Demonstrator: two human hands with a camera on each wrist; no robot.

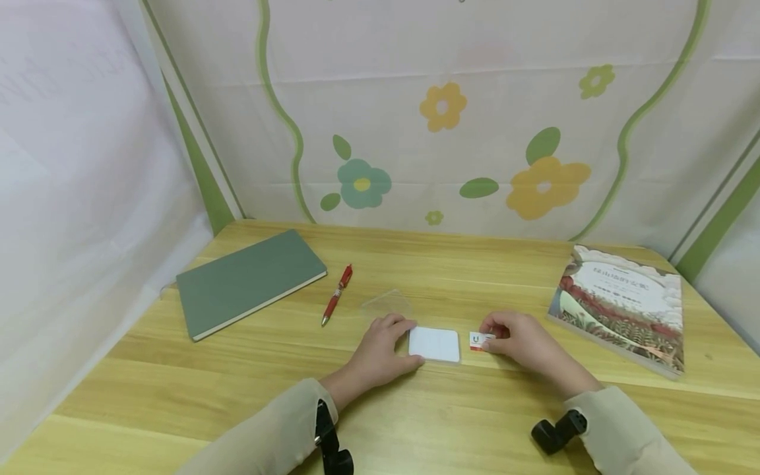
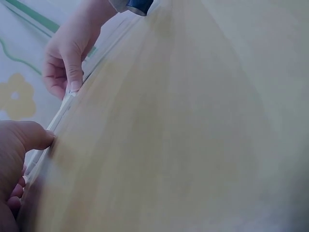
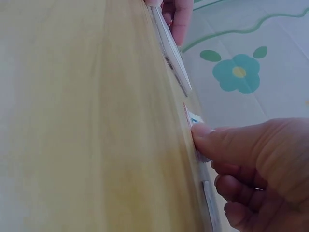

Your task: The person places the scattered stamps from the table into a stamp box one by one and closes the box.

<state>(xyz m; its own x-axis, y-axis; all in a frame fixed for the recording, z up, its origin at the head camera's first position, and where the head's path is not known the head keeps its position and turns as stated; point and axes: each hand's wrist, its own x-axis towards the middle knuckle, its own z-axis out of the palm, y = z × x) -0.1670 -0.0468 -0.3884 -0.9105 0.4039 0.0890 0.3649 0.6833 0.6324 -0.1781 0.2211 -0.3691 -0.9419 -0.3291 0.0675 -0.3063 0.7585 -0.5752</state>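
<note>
On the wooden table in the head view lies a flat white rectangle (image 1: 434, 344) with rounded corners and a thin clear rim, like a shallow case. My left hand (image 1: 380, 349) grips its left end, thumb at the near corner and fingers at the far one. Just right of it, my right hand (image 1: 516, 340) pinches a small white packet (image 1: 477, 340) with a red lower edge and a dark curved mark. The right wrist view shows thumb and fingers on this packet (image 3: 195, 117), apart from the white case (image 3: 171, 53). Behind my left hand lies a clear plastic piece (image 1: 386, 302).
A red pen (image 1: 337, 295) and a dark green notebook (image 1: 252, 284) lie to the left. At the right is a picture-covered book (image 1: 620, 307). A flower-patterned cloth (image 1: 380, 119) hangs behind the table (image 1: 415, 422).
</note>
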